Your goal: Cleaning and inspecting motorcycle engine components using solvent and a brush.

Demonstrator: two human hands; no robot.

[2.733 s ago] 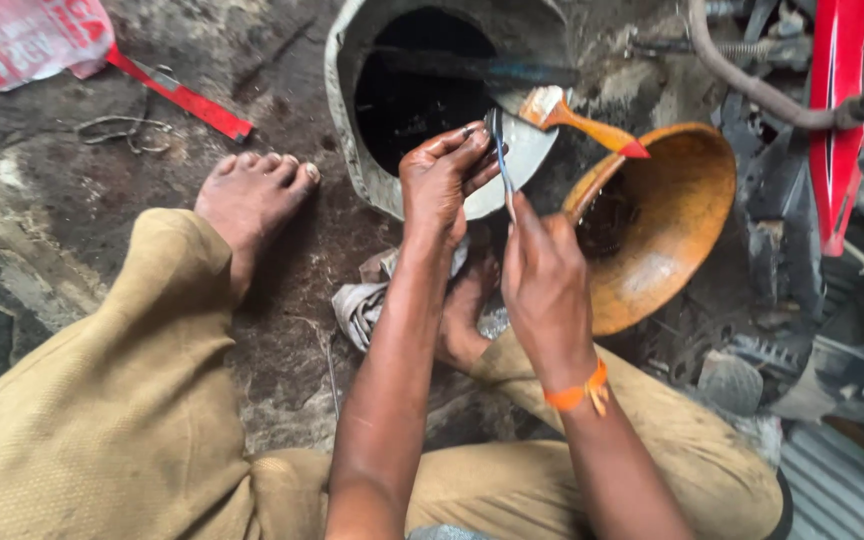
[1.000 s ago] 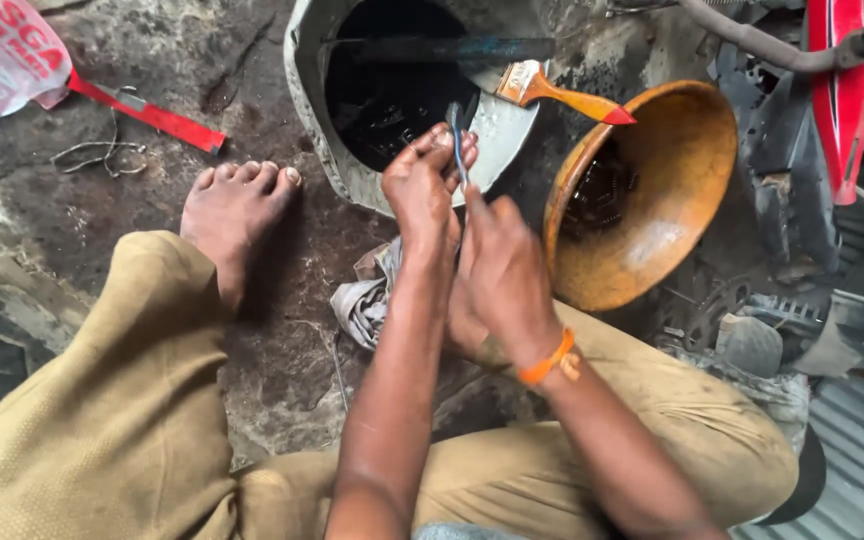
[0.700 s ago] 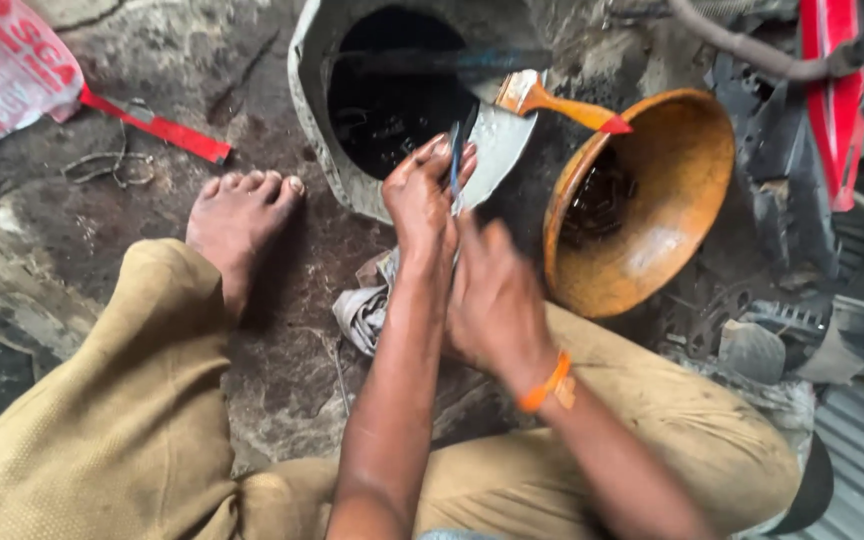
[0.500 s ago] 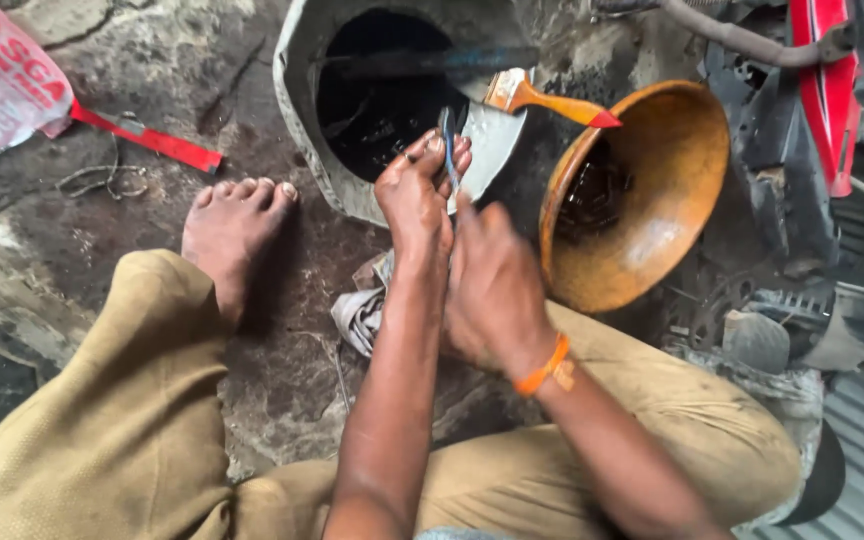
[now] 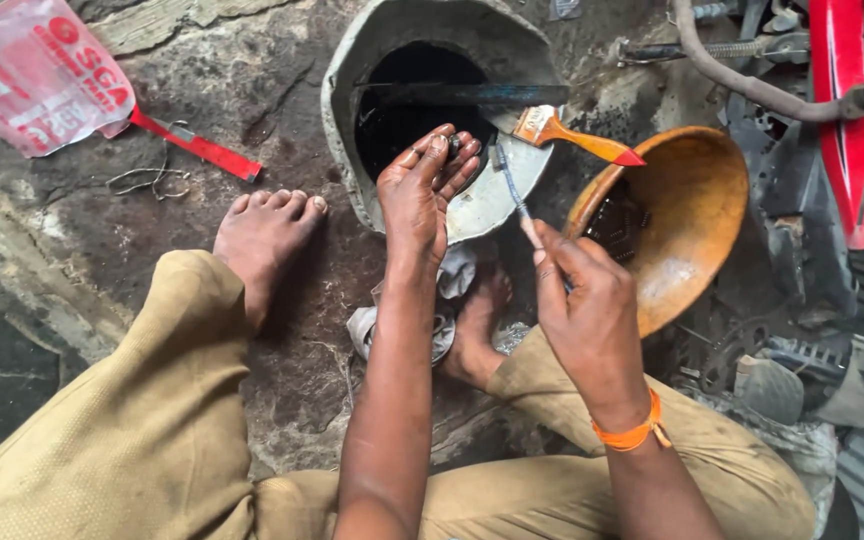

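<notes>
Small dark greasy part (image 5: 452, 147), fingertip-held

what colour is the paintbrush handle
Orange with a red tip, on the paintbrush; clearest in the head view.

Daylight, soft and diffuse, no single hard source evident. Shadows faint; dark pooling only under the legs and inside the grey basin (image 5: 352, 120), whose black contents show almost no detail. Mild sheen on the orange bowl (image 5: 692, 200) and on the oily stone floor (image 5: 232, 90). Pale plastic bag (image 5: 37, 80) at top left close to overexposed. Both hands reasonably sharp; slight softness toward the lower corners. Wide-angle stretch at frame edges.
</notes>
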